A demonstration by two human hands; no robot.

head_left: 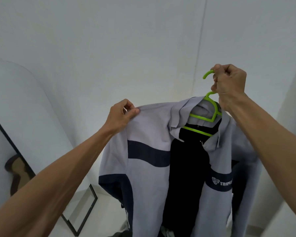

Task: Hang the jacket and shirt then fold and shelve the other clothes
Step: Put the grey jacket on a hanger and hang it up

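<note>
Jacket (149, 134), pale grey with navy bands, hangs open-fronted on a green hanger (205, 115), held up in the air in front of a white wall (109, 40). Dark lining shows down the middle. White logo lettering on the navy band of the right-hand panel.

Right hand (229, 82), upper right: fingers curled round the hanger's neck just below the hook, carrying the weight. The hook tip sticks out to the left of the fist, touching nothing.

Left hand (123, 113), centre: thumb and fingers pinch the jacket's left shoulder, holding the cloth up and out.

Far left: black-framed mirror (85, 211) leans against the wall, foot on a pale floor.

Low centre, under the hem: some blurred cloth, can't tell what.
</note>
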